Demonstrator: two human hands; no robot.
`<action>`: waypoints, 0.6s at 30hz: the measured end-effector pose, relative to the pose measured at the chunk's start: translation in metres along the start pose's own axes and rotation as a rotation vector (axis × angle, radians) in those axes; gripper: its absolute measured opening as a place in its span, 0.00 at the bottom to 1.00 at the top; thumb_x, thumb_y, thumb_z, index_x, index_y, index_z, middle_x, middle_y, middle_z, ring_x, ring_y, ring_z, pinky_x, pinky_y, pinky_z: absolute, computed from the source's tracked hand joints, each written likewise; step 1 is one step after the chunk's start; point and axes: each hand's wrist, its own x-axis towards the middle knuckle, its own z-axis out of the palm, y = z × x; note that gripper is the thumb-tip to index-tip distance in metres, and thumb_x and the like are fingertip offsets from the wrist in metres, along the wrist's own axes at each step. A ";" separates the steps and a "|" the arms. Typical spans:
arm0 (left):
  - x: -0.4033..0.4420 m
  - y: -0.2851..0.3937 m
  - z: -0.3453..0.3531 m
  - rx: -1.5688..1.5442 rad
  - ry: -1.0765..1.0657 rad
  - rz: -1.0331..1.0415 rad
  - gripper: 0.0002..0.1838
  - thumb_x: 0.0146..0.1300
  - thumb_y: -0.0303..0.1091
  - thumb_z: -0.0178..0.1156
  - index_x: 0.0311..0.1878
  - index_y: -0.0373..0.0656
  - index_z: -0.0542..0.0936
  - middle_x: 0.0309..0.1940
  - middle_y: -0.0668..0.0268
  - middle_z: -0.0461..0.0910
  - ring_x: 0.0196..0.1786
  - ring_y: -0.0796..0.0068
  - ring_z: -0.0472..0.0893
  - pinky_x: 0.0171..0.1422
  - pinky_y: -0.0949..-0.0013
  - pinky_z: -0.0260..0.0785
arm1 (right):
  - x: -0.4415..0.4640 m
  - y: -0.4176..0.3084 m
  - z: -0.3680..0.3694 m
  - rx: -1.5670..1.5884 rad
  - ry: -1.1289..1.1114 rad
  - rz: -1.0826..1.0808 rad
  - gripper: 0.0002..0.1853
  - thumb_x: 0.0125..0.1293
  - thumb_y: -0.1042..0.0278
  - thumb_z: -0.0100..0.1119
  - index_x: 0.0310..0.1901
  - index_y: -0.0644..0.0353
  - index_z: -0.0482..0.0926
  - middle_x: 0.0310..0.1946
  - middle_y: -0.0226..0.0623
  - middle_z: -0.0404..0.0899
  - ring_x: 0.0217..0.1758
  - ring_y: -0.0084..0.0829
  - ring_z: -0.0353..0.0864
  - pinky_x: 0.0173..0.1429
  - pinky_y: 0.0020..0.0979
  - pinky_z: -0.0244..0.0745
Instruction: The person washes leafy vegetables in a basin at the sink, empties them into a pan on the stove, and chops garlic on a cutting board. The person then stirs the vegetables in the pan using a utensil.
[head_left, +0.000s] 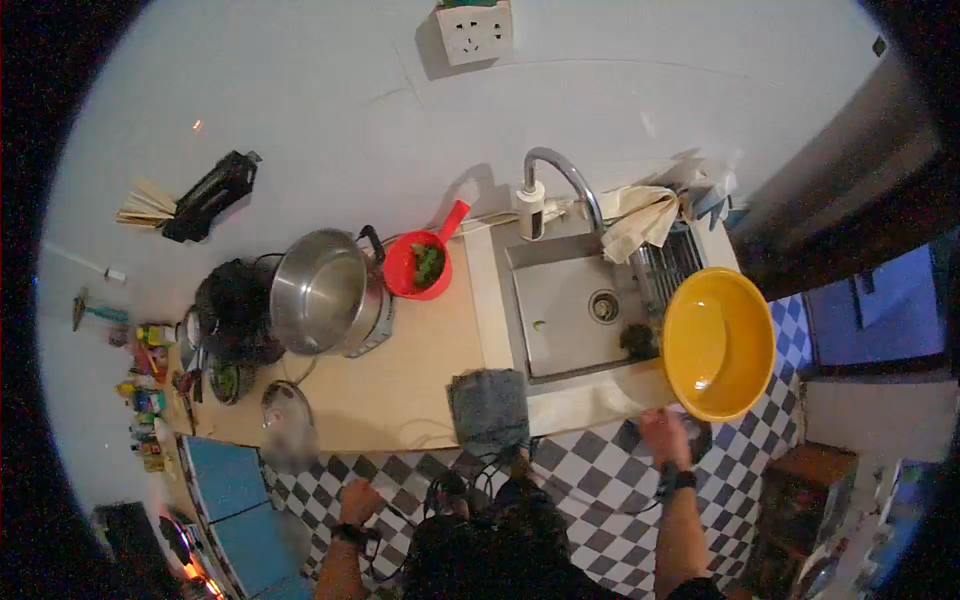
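My left hand (360, 500) hangs in front of the counter with its fingers curled in and nothing visible in them. A round lid (287, 405), partly blurred, lies near the counter's front edge ahead of it. My right hand (667, 438) is just below the near-left rim of a large yellow basin (690, 345). Its fingers are unclear, and I cannot tell whether it touches the basin. The basin looks empty and sits right of the steel sink (560, 335), overlapping the counter's right end. A dark round object (698, 436) shows partly beside my right hand.
A steel pot (318, 290) stands on the counter (415, 360), beside a red long-handled strainer (402, 268) with green leaves. A grey cloth (488, 410) hangs over the front edge. Behind the sink are a faucet (565, 165) and a beige cloth (638, 220). Cables hang near my body.
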 end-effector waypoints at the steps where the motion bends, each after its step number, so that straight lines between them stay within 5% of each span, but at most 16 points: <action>1: -0.002 -0.040 0.036 -0.021 0.143 0.083 0.14 0.53 0.41 0.65 0.27 0.38 0.77 0.30 0.49 0.78 0.36 0.45 0.79 0.41 0.49 0.73 | 0.006 -0.013 0.017 0.377 -0.064 0.040 0.14 0.74 0.60 0.57 0.50 0.62 0.83 0.40 0.37 0.86 0.37 0.31 0.86 0.54 0.31 0.77; 3: -0.010 -0.047 0.052 -0.050 0.283 0.166 0.17 0.53 0.43 0.65 0.27 0.37 0.77 0.32 0.49 0.79 0.37 0.45 0.78 0.41 0.49 0.73 | 0.028 -0.049 0.048 0.985 -0.235 0.324 0.10 0.71 0.63 0.60 0.45 0.60 0.85 0.36 0.33 0.87 0.30 0.28 0.85 0.42 0.27 0.80; 5: -0.028 -0.038 0.047 -0.150 0.180 0.059 0.17 0.55 0.43 0.64 0.28 0.37 0.77 0.33 0.49 0.79 0.38 0.46 0.78 0.42 0.49 0.73 | 0.095 -0.099 0.054 0.644 -0.283 0.192 0.10 0.70 0.65 0.61 0.43 0.62 0.86 0.32 0.33 0.87 0.31 0.26 0.86 0.34 0.26 0.79; 7: -0.047 -0.035 0.049 -0.204 0.129 -0.022 0.17 0.56 0.44 0.63 0.30 0.37 0.77 0.34 0.50 0.79 0.39 0.47 0.78 0.43 0.49 0.73 | 0.169 -0.156 0.053 0.472 -0.252 0.193 0.14 0.68 0.62 0.63 0.44 0.65 0.85 0.29 0.36 0.87 0.30 0.27 0.87 0.38 0.30 0.82; 12: -0.083 -0.049 0.065 -0.268 0.091 -0.100 0.17 0.59 0.44 0.61 0.33 0.37 0.77 0.38 0.50 0.78 0.41 0.48 0.78 0.44 0.49 0.73 | 0.315 -0.160 0.140 -0.384 -0.258 -0.281 0.18 0.62 0.60 0.66 0.51 0.59 0.84 0.39 0.47 0.87 0.41 0.40 0.88 0.49 0.45 0.84; 18: -0.073 -0.034 0.059 -0.273 -0.005 -0.188 0.18 0.64 0.45 0.58 0.38 0.37 0.76 0.41 0.50 0.78 0.44 0.50 0.78 0.47 0.50 0.73 | 0.339 -0.136 0.237 -0.480 -0.346 -0.257 0.11 0.66 0.66 0.60 0.49 0.52 0.83 0.47 0.44 0.83 0.51 0.47 0.85 0.56 0.46 0.82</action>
